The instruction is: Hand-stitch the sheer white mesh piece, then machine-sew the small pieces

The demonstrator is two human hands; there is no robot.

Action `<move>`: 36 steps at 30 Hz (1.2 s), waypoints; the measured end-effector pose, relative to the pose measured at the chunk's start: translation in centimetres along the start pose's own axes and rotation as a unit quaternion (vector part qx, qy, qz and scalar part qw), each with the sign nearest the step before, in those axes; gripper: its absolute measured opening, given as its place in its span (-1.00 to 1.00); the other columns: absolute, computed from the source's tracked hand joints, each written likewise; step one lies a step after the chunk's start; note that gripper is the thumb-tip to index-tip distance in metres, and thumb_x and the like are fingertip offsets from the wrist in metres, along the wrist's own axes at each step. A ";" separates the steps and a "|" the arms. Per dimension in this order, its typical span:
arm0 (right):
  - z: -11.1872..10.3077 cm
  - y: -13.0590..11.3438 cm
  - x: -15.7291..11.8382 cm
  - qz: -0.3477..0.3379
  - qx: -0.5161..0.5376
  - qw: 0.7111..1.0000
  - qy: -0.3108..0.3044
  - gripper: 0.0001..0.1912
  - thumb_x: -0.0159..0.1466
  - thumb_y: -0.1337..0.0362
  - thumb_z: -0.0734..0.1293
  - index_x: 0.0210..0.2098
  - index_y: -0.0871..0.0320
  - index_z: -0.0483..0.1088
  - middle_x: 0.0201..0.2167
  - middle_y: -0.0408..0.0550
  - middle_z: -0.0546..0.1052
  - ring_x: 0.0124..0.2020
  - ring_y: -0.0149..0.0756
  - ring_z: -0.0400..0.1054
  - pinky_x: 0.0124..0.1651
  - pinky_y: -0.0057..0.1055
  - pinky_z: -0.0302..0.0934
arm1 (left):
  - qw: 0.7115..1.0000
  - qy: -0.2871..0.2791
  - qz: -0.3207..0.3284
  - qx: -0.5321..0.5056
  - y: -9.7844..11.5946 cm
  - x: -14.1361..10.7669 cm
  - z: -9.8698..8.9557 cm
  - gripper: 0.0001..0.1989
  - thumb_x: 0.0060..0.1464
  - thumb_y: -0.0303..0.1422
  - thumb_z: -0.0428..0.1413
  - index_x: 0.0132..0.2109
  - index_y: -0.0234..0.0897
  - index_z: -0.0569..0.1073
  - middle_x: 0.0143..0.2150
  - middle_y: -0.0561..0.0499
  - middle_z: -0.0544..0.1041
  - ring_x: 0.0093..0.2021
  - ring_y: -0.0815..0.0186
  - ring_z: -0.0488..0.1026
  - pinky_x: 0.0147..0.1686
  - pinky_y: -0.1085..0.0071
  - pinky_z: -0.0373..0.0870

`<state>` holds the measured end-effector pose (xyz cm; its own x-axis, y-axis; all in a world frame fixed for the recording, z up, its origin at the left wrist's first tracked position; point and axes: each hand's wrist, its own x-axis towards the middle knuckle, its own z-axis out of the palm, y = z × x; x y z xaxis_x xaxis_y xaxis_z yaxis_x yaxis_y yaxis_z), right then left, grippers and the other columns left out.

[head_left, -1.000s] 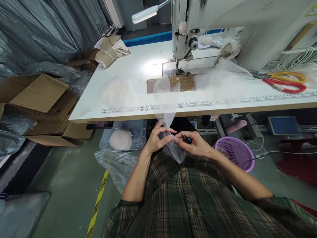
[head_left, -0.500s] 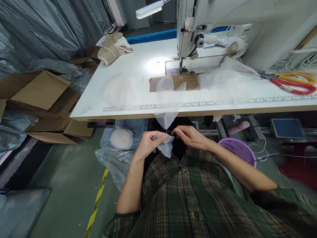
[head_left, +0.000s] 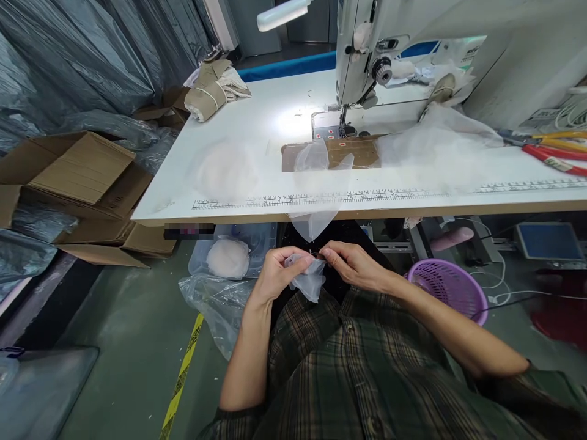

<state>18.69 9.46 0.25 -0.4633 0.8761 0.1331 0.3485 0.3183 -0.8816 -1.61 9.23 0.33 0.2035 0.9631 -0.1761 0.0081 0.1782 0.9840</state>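
Observation:
My left hand [head_left: 274, 274] pinches a small piece of sheer white fabric [head_left: 312, 284], whose folds hang below the fingers above my lap. Close beside it, my right hand [head_left: 352, 264] is closed in a pinch near the fabric's upper edge. Something thin and dark shows at its fingertips, too small to name. Just above both hands, a strip of translucent white fabric [head_left: 312, 223] drapes over the front edge of the table and tapers to a point.
A sewing machine [head_left: 355, 61] stands on the white table [head_left: 270, 110]. Red-handled scissors [head_left: 553, 157] lie at the right by a heap of sheer fabric [head_left: 431, 150]. Underneath are a purple basket [head_left: 447, 287] and a plastic bin [head_left: 197, 256]. Cardboard boxes [head_left: 87, 168] sit at left.
My two hands have come closer together, with the right fingertips now almost against the left. The held fabric is more bunched. The view has shifted slightly.

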 end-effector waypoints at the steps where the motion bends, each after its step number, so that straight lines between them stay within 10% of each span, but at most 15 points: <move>1: 0.3 -0.1 0.0 -0.004 0.001 1.000 -0.002 -0.60 0.44 0.04 0.10 -0.34 0.15 0.38 -0.47 -0.13 0.41 -0.48 -0.40 0.21 -0.39 -0.43 0.07 | 1.000 -0.004 -0.001 -0.005 0.0 0.0 0.0 -0.75 -0.13 -0.19 0.37 -0.43 -0.31 0.60 -0.52 0.01 0.52 -0.53 0.40 0.35 -0.52 0.50 0.24; 11: 1.8 0.3 -1.1 0.088 0.169 0.982 0.017 -0.44 0.38 -0.21 0.07 -0.28 0.14 0.36 -0.53 -0.20 0.29 -0.50 -0.42 0.12 -0.46 -0.45 0.06 | 0.998 -0.046 -0.041 -0.015 -0.9 -0.2 -0.3 -0.72 -0.13 -0.16 0.36 -0.44 -0.31 0.58 -0.53 0.00 0.50 -0.55 0.39 0.34 -0.55 0.49 0.21; 16: 2.5 1.3 -1.9 0.126 0.261 0.957 0.000 -0.49 0.16 -0.21 0.38 -0.33 0.15 0.35 -0.56 -0.23 0.33 -0.53 -0.46 0.14 -0.47 -0.49 0.09 | 0.995 -0.068 -0.066 -0.028 -1.9 0.3 0.0 -0.72 -0.11 -0.17 0.36 -0.43 -0.33 0.59 -0.55 0.02 0.49 -0.55 0.41 0.35 -0.53 0.50 0.24; 22: 3.5 4.2 -0.3 0.126 0.221 0.964 0.073 -0.50 0.14 -0.18 0.39 -0.44 0.18 0.38 -0.57 -0.16 0.43 -0.53 -0.43 0.20 -0.45 -0.47 0.13 | 0.993 -0.093 -0.074 -0.003 -2.7 1.8 -1.6 -0.60 -0.15 -0.23 0.39 -0.13 -0.30 0.61 -0.30 -0.06 0.61 -0.38 0.36 0.48 -0.35 0.48 0.37; 30: 4.0 8.2 0.3 0.211 0.034 0.966 0.146 -0.69 0.19 0.03 0.37 -0.33 0.19 0.42 -0.54 -0.15 0.44 -0.54 -0.38 0.25 -0.44 -0.42 0.10 | 0.956 0.144 0.072 0.244 -4.1 4.4 -4.0 -0.63 -0.19 -0.20 0.38 -0.19 -0.24 0.63 -0.28 -0.07 0.60 -0.34 0.27 0.46 -0.31 0.42 0.36; 36: 2.2 3.7 -1.8 0.121 0.041 0.961 0.246 -0.68 0.32 0.04 0.25 -0.39 0.14 0.43 -0.50 -0.06 0.56 -0.45 -0.30 0.40 -0.33 -0.39 0.25 | 0.967 0.141 0.177 0.121 0.1 2.6 -1.6 -0.48 -0.06 0.09 0.25 -0.19 -0.29 0.60 -0.35 -0.07 0.60 -0.34 0.27 0.50 -0.29 0.40 0.40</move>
<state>18.99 8.25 -4.26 0.0713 0.9924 0.1000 0.3237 0.0719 -0.9434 -2.62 12.12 -0.07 -0.0389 0.9779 0.2055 0.2229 -0.1920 0.9558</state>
